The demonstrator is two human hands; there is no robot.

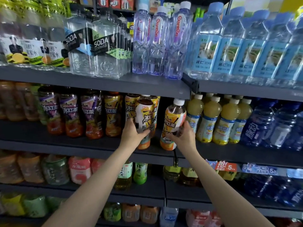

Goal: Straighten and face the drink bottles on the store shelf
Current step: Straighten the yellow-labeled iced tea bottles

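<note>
At frame centre, on the middle shelf (91,143), the left hand (132,134) curls around the lower part of an upright tea bottle (144,118). Just right of it, the right hand (184,136) grips a second tea bottle (172,126), which tilts right toward the yellow juice bottles (211,118).

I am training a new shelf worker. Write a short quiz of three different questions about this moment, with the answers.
1. True or false: the right hand grips a tilted iced tea bottle.
2. What does the left hand hold? A) a soda water bottle B) an iced tea bottle C) a price tag
3. Fill in: the yellow juice bottles stand to the ____ of the tilted bottle.

Key: 1 true; 2 B, the upright iced tea bottle; 3 right.
</note>
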